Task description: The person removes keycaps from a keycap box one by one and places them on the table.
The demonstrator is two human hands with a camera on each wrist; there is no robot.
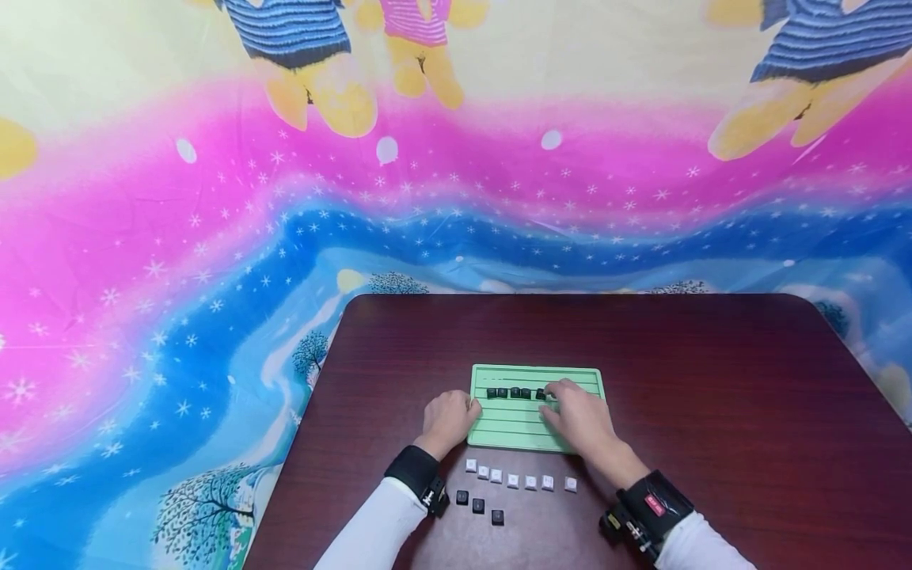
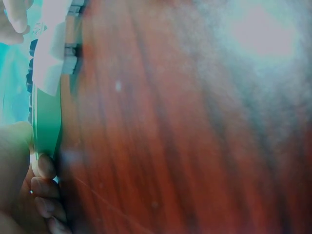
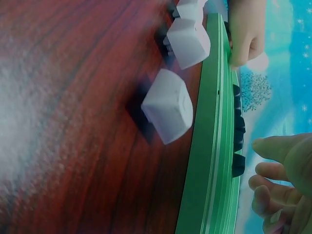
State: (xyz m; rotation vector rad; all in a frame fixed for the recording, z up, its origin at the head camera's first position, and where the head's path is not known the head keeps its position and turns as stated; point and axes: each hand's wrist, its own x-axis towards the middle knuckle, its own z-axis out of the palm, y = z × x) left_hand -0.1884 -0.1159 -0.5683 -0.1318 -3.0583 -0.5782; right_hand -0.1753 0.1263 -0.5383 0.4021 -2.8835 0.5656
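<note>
A pale green ridged tray point(image 1: 506, 427) lies on the table, with a row of several black keycaps point(image 1: 515, 393) standing along one of its grooves. My left hand point(image 1: 449, 419) grips the tray's left edge; in the left wrist view its thumb lies over the rim and its fingers curl at the outer side. Over the right part of the tray is my right hand point(image 1: 584, 419), its index fingertip right at the row's rightmost black keycap point(image 3: 238, 165). In the right wrist view the thumb and loosely bent fingers stand apart with nothing between them.
In front of the tray, several white keycaps point(image 1: 513, 480) form a loose line on the dark wooden table point(image 1: 712, 380). Nearer still lie 3 black keycaps point(image 1: 478, 506) on a slant. A colourful printed cloth point(image 1: 499, 198) hangs behind the table's far edge.
</note>
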